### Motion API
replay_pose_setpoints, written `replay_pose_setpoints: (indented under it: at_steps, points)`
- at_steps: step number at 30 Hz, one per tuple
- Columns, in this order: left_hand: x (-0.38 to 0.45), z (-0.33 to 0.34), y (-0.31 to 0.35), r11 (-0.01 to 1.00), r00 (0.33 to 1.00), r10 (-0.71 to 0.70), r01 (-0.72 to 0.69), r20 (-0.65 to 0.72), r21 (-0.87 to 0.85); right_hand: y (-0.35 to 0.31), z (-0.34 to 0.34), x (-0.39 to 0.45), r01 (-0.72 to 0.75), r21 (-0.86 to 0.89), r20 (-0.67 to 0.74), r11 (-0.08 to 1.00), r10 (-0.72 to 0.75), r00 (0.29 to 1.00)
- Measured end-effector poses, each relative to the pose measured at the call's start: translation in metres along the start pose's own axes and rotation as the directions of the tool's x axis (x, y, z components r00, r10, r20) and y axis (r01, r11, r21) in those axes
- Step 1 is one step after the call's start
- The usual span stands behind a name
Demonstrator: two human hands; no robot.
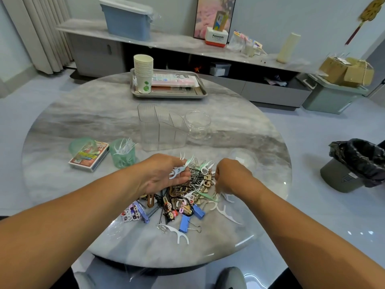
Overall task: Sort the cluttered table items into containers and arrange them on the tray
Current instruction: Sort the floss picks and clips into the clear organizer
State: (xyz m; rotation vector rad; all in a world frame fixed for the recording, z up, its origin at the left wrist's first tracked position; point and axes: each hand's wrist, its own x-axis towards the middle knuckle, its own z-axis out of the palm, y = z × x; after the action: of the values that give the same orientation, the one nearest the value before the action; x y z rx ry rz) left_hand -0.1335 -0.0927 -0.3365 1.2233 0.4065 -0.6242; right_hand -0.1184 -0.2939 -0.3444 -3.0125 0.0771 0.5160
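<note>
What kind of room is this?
Most likely a home living room: a low media cabinet runs along the wall with a framed picture leaning on it, curtains hang at the left, and a round marble table serves as the work surface.

The word "Panasonic" stands in dark letters on the white front of a small box with a red base (216, 37), set on the long shelf (187, 44) against the wall. Smaller print beneath that word is too fine to read. Printing on the card box (89, 156) and on the flat packets in the tray (168, 93) is illegible.
</note>
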Motion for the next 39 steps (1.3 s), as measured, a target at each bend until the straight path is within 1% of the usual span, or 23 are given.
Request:
replay_pose_setpoints:
  at_steps: [3,6,10,12,14,15,16,18,21,24,26,28,31,36,39]
  points:
    - [0.001,-0.001,-0.001,1.000,1.000,0.000,0.000,0.003,0.002,-0.005,0.000,-0.001,0.028,-0.058,0.002,0.998,-0.028,1.000]
    - [0.002,-0.004,-0.002,1.000,1.000,-0.005,0.005,-0.001,-0.008,-0.006,-0.003,0.000,0.023,-0.039,0.060,0.999,-0.021,0.998]
    - [0.005,-0.008,0.001,0.997,1.000,-0.012,0.010,-0.027,-0.072,-0.002,-0.016,0.001,-0.015,0.051,0.117,0.999,0.008,0.993]
    - [0.005,-0.010,0.004,0.994,0.999,-0.028,0.026,-0.021,-0.109,0.004,-0.028,0.003,-0.038,0.135,0.101,0.990,0.024,0.995]
    - [0.005,-0.010,0.005,0.991,0.999,-0.034,0.032,-0.011,-0.129,0.011,-0.040,0.003,-0.045,0.262,0.046,0.964,0.034,0.998]
    - [0.004,-0.009,0.006,0.990,0.999,-0.033,0.032,-0.007,-0.135,0.014,-0.045,0.003,-0.052,0.380,0.025,0.924,0.046,0.999]
    - [0.004,-0.008,0.006,0.990,1.000,-0.031,0.031,-0.002,-0.138,0.016,-0.050,0.002,-0.059,0.515,0.018,0.855,0.059,0.998]
    - [0.002,-0.005,0.005,0.990,1.000,-0.029,0.030,0.011,-0.139,0.016,-0.056,0.001,-0.076,0.727,0.054,0.683,0.054,0.997]
    - [-0.001,0.000,0.004,0.990,0.999,-0.026,0.032,0.045,-0.137,0.005,-0.055,-0.002,-0.125,0.856,0.148,0.502,-0.006,0.989]
    - [-0.006,0.005,0.004,0.987,0.987,-0.021,0.046,0.159,-0.155,-0.014,-0.044,-0.006,-0.170,0.924,0.191,0.343,-0.028,0.981]
    - [-0.010,0.007,0.004,0.983,0.971,-0.003,0.047,0.239,-0.179,-0.026,-0.034,-0.010,-0.181,0.945,0.193,0.272,-0.015,0.981]
    - [-0.012,0.006,0.003,0.982,0.964,0.015,0.036,0.267,-0.185,-0.036,-0.026,-0.014,-0.182,0.963,0.183,0.198,0.012,0.983]
    - [-0.012,0.003,0.002,0.979,0.970,0.035,0.015,0.240,-0.202,-0.041,-0.021,-0.016,-0.177,0.980,0.175,0.093,0.036,0.984]
    - [-0.010,0.001,0.000,0.964,0.981,0.056,-0.004,0.185,-0.267,-0.039,-0.025,-0.018,-0.183,0.981,0.183,0.059,0.000,0.983]
    - [-0.008,0.000,0.002,0.946,0.988,0.069,-0.020,0.141,-0.324,-0.037,-0.029,-0.017,-0.167,0.986,0.167,-0.004,-0.008,0.986]
